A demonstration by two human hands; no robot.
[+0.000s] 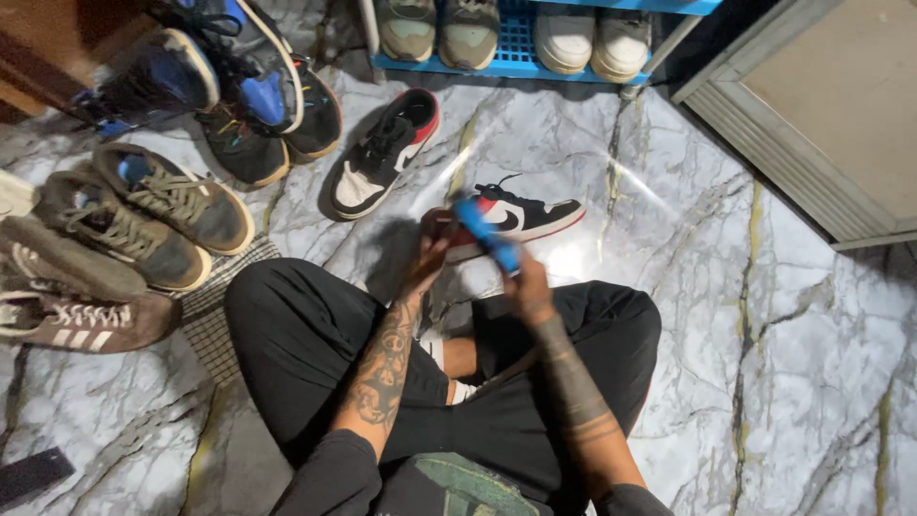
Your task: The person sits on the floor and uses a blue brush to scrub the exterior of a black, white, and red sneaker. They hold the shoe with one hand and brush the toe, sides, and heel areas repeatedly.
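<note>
A: Sneaker (521,218), black, white and red, is lying on the marble floor (745,315) just beyond your knees, toe pointing toward the grey door frame (764,124). Your left hand (432,250) is closing on its heel end; I'm reading that as a grip, though blur is softening the fingers.

B: And the right?

A: Your right hand (523,282) is wrapping around a blue brush-like tool (487,234), held above the shoe's middle. The tool is blurring, so I cannot tell its exact kind.

B: Advice for the stroke?

A: My judgement: you are doing best by keeping the heel pinned with the left hand so the shoe is not sliding on the polished stone, and by working the tool along the upper in short passes, not across the laces.

B: Containers?

A: A blue rack (516,59) is standing at the floor's far edge; it is carrying one olive-grey pair (439,29) and one off-white pair (592,36), toes outward. Nothing else here is acting as a holder.

B: Loose items?

A: The matching sneaker (382,153) is lying near the rack, apart from yours. Brown suede shoes (143,210) are resting along the left edge, partly on a checked cloth (215,306).
</note>
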